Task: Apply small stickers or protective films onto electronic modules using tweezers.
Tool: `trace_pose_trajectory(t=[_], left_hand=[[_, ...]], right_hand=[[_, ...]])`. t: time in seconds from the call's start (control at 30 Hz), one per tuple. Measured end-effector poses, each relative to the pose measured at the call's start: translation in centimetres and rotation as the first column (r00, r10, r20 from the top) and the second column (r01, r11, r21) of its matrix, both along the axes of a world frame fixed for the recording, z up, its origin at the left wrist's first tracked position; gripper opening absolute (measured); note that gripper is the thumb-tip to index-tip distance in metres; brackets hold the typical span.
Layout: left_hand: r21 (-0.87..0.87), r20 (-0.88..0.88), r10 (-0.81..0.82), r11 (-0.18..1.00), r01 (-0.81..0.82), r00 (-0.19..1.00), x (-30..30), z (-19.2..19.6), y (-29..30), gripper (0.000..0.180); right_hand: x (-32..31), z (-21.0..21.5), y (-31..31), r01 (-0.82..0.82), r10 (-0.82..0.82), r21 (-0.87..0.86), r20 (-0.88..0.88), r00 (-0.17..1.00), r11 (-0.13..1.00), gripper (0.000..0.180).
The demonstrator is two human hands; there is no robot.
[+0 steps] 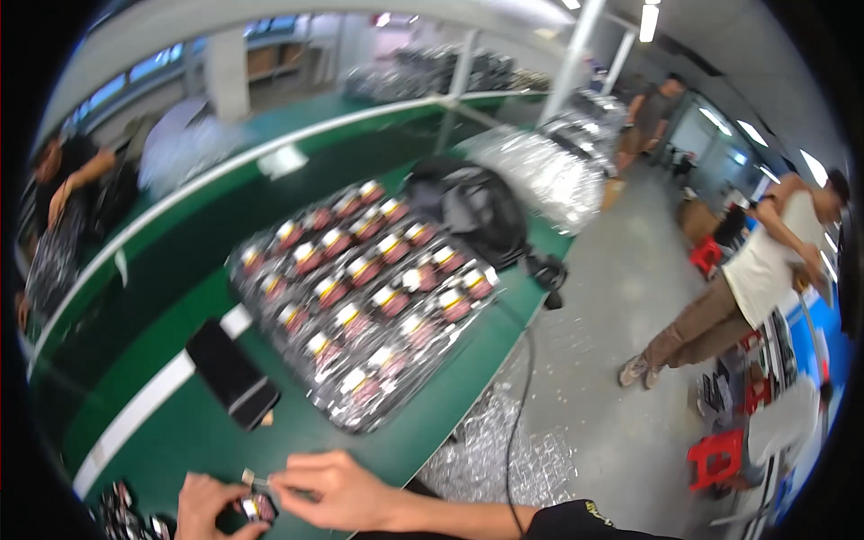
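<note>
At the lower edge of the green bench, my left hand [202, 511] is closed around a small dark rounded piece with a white-and-pink face [259, 508]. Just to its right, my right hand [333, 490] pinches a thin pale strip [255, 479] with a small whitish tab, held over that piece. Whether strip and piece are joined I cannot tell. Beyond my hands lies a clear plastic blister tray [301, 364], its pockets holding several small pieces with white, yellow and pink faces. More small dark pieces [126, 515] lie left of my left hand.
A black phone [232, 373] lies left of the tray. Behind the tray are a black bag [472, 202] and stacked clear plastic trays [549, 171]. A dark cable [520, 423] hangs at the bench's right edge. People stand in the aisle and across the bench; red stools [715, 459] stand right.
</note>
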State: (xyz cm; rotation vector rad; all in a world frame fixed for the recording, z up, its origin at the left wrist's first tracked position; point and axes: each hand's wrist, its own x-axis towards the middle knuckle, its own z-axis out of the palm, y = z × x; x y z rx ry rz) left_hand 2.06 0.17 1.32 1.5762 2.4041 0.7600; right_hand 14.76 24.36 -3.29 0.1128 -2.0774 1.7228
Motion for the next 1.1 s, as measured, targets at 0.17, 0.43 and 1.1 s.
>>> trace_pose_trajectory(t=[0.17,0.43,1.1], left_hand=[[0.047,0.068,-0.074,0.996,0.071,0.995,-0.5,0.0,2.0,0.045],[0.158,0.449,0.135,0.961,-0.228,0.883,-3.1,-0.2,-1.5,0.044],[0.15,-0.172,-0.529,0.819,0.553,0.831,-3.2,6.7,31.1,0.054]], right_hand=[[0.6,0.4,0.9,0.179,-0.176,0.044,-0.059,0.983,0.983,0.012],[-0.6,-0.9,1.0,0.142,-0.143,-0.014,-0.191,0.971,0.99,0.011],[0.2,0.4,1.4,0.096,-0.097,0.06,0.007,0.995,0.994,0.015]])
